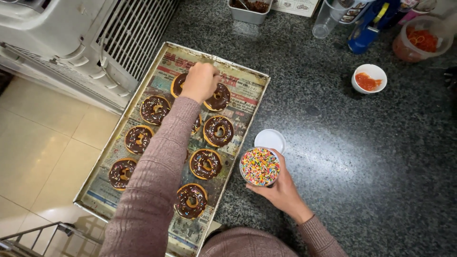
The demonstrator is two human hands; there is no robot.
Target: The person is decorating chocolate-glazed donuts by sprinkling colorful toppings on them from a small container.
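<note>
Sprinkles tub in my right hand, at the tray's three o'clock edge.

My left hand, fingers pinched together, hovers over the twelve o'clock doughnut; the white lid lies on the bench.

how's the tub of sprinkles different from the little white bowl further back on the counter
The tub of sprinkles is clear-sided, full of multicoloured sprinkles and held in the right hand beside the tray. The white bowl is opaque, holds a little orange-red stuff and stands untouched. Both are round, open-topped and sit over the dark speckled counter.
</note>
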